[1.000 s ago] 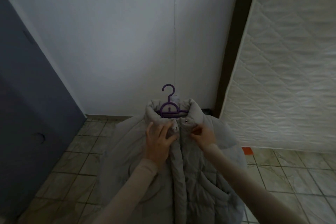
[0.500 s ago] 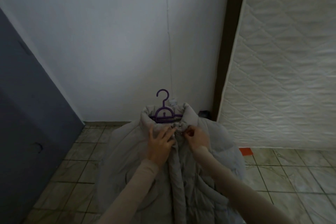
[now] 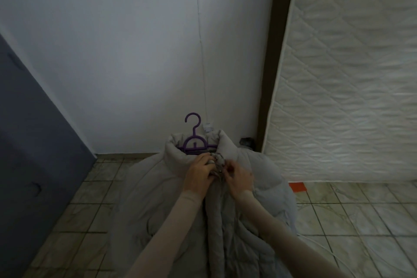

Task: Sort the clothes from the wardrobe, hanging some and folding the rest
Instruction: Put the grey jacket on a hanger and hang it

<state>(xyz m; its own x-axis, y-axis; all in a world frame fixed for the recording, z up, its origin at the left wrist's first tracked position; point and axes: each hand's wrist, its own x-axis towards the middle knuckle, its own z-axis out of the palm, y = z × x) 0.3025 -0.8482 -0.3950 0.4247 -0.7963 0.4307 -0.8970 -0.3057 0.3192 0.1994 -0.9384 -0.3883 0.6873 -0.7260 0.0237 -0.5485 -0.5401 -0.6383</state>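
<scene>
A pale grey puffer jacket (image 3: 158, 198) lies spread in front of me with a purple plastic hanger (image 3: 194, 140) inside its collar, the hook sticking up. My left hand (image 3: 199, 176) grips the left edge of the collar front. My right hand (image 3: 239, 179) pinches the right edge at the snap fasteners. Both hands meet at the top of the jacket's front closure, just below the hanger. The snaps between my fingers are mostly hidden.
A white wall (image 3: 135, 52) stands ahead, with a dark blue-grey panel (image 3: 33, 142) at the left. A white quilted mattress (image 3: 349, 86) leans upright at the right beside a dark frame (image 3: 270, 63). Tiled floor (image 3: 361, 210) surrounds the jacket, with a small orange patch (image 3: 297, 186).
My hands have moved closer together at the collar, drawing the two front edges of the jacket against each other. The view has shifted slightly left.
</scene>
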